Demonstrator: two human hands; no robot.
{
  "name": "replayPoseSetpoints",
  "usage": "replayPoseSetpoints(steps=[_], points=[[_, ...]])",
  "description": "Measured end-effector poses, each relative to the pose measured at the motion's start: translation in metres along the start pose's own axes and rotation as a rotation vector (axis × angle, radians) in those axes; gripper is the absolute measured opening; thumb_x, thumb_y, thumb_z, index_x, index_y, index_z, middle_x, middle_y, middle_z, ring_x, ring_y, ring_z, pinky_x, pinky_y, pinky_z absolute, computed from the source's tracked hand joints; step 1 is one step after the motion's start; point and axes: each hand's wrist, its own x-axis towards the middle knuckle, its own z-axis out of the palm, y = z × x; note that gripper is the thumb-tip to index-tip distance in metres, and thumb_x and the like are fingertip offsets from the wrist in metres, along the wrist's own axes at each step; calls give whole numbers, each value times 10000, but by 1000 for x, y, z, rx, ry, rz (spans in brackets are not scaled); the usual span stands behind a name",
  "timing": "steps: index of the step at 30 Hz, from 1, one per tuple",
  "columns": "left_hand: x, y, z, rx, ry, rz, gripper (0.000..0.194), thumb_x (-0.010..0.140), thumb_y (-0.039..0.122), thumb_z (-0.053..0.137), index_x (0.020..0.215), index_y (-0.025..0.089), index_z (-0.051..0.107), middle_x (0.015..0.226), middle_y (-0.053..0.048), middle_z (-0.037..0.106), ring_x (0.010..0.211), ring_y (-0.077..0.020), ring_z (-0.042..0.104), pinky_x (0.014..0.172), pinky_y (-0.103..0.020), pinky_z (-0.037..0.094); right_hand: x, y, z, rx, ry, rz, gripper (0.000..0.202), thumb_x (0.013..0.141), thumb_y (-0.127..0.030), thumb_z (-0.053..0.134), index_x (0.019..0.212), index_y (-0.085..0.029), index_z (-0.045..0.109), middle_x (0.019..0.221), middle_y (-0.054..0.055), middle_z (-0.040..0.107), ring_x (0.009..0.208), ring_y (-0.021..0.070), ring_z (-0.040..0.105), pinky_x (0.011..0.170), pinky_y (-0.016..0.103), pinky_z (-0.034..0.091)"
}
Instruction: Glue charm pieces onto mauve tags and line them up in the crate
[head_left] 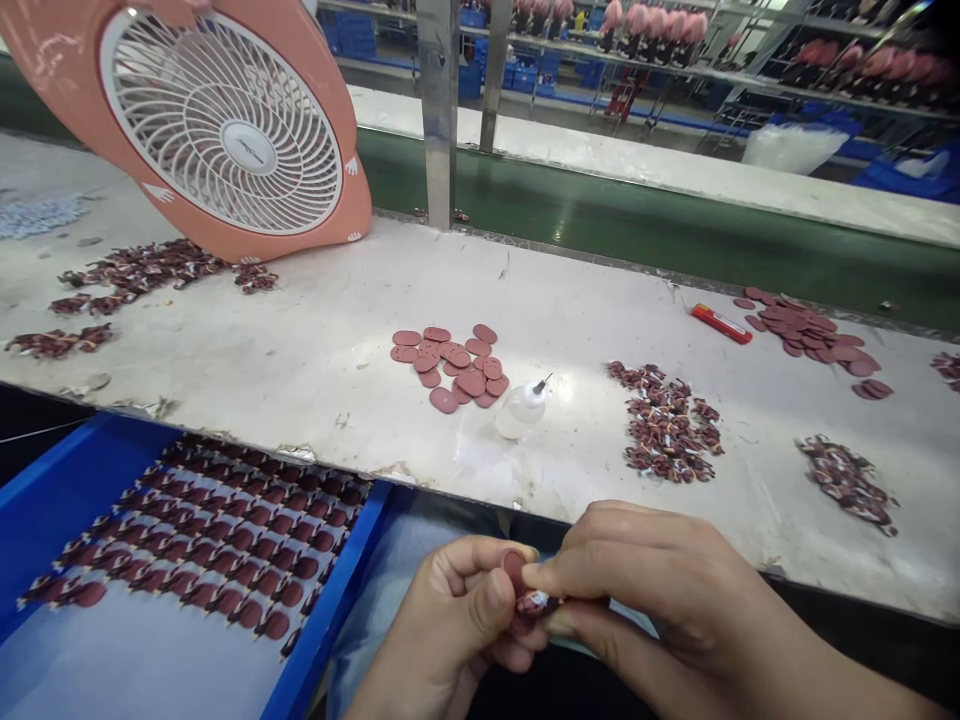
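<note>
Close to my body, below the table edge, my left hand (454, 615) pinches a reddish-brown oval disc (514, 568) between thumb and fingers. My right hand (667, 590) meets it there, its fingers closed on a small dark-red and white figurine (534, 602) pressed against the disc. The fingers hide much of both pieces. On the table ahead lies a loose pile of similar oval discs (471, 383). Beside it stands a clear squeeze bottle (521, 410) with a thin needle tip. A cluster of small figurines (667, 425) lies to the right.
At left, a blue tray (352, 570) holds rows of figurines on discs. A pink fan (345, 120) stands at the back left, near more figurines (142, 270). A red cutter (721, 323), another disc pile (810, 330) and figurines (847, 480) lie right. A metal post (439, 120) rises behind.
</note>
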Motion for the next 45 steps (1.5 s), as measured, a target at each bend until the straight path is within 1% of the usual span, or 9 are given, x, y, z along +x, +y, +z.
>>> replayPoseSetpoints(steps=[5,14,18,21,25,31,34,39,45], points=[[1,0,-1,-14,-6,2,352,561,440,879,744,161,766,570,11,671,534,-81,598,512,-168,450,1,0,0,-4,5,1,173,891,-64,625,1006,-186,667,828,1,718,714,95,641,680,171,508],[3,1,-1,-25,-9,13,339,581,436,872,718,151,749,581,13,669,538,-72,598,501,-152,470,2,2,0,-4,7,-26,164,886,-56,615,957,-197,656,813,4,705,707,106,632,680,186,501],[7,0,-6,-34,-61,22,332,602,439,864,698,147,741,589,13,644,538,-67,588,487,-139,484,4,0,0,-27,-8,-7,160,893,-56,592,956,-186,660,800,11,682,712,112,617,675,191,499],[11,-3,-10,-58,-138,26,318,618,435,859,720,154,750,606,11,641,533,-66,588,469,-129,483,4,-1,-1,-64,-1,12,197,879,-94,638,1045,-198,642,872,20,683,786,129,633,715,202,515],[15,-6,-15,-115,-131,2,232,692,370,828,805,179,762,648,5,674,560,-76,631,482,-124,495,3,-1,-2,-107,116,-13,390,860,-197,710,1223,-197,569,1004,37,671,881,131,625,787,198,518],[17,-9,-23,-203,-193,-19,217,772,384,752,779,167,757,698,-10,702,574,-73,638,450,-117,499,3,1,2,-38,106,37,231,885,-169,675,1108,-222,647,845,0,644,735,97,598,655,180,501],[15,-8,-23,-214,-205,-6,216,787,374,739,776,159,755,676,2,673,569,-68,627,444,-119,507,4,1,4,1,122,31,190,891,-170,668,1078,-206,662,824,4,652,724,96,611,655,185,501],[13,-5,-21,-184,-225,28,284,741,426,773,758,143,753,701,-17,677,561,-64,611,428,-114,514,8,0,7,16,103,15,195,867,-141,685,1060,-166,680,811,23,674,738,105,627,666,186,497],[11,3,-16,-162,-235,48,334,680,481,799,669,154,735,723,-21,698,535,-48,591,411,-105,521,11,1,13,48,92,22,232,845,-57,666,1041,-180,669,795,-8,702,725,97,622,658,185,487]])
